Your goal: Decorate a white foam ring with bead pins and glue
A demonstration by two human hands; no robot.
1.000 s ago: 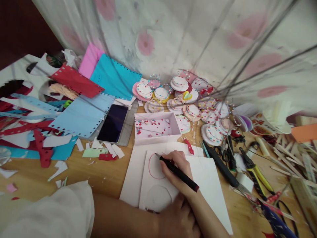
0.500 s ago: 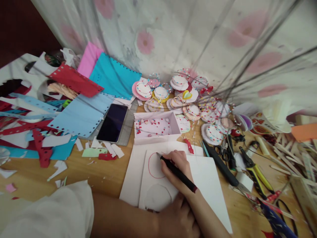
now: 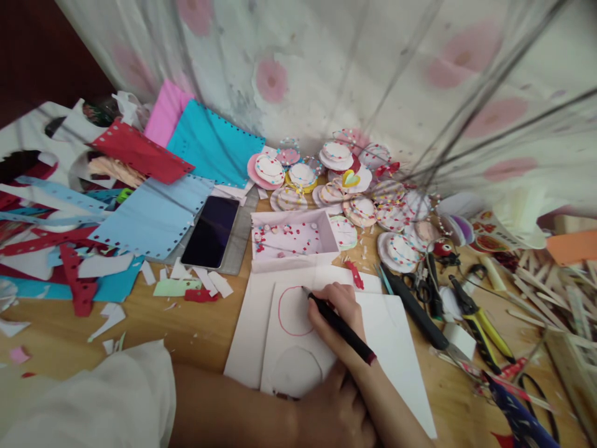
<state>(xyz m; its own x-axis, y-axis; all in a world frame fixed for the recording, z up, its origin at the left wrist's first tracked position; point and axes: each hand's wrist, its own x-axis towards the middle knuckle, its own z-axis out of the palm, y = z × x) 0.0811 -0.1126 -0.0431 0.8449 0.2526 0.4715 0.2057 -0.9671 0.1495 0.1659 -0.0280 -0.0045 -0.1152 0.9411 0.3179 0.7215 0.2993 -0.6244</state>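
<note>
My right hand [image 3: 338, 311] is closed round a black pen [image 3: 342, 326], whose tip touches the top of a red circle [image 3: 280, 311] drawn on a white sheet [image 3: 270, 348]. Below that circle, a second round outline [image 3: 297, 371] shows in thin grey on the same sheet. My left hand [image 3: 333, 407] presses down at the lower edge of the sheet, with bent fingers partly covered by my right wrist; what lies under them is hidden. Larger white paper [image 3: 396, 348] lies underneath.
A white box [image 3: 293, 255] with small beads stands beyond the paper, before several decorated paper discs [image 3: 303, 174]. Left are a phone [image 3: 212, 233] and cut coloured paper [image 3: 149, 214]. Pliers [image 3: 480, 323], scissors [image 3: 422, 289] and wooden sticks [image 3: 550, 292] lie right.
The pen tip has moved slightly right along the top of the circle, and the red line now reaches farther right. My left hand has stayed in place.
</note>
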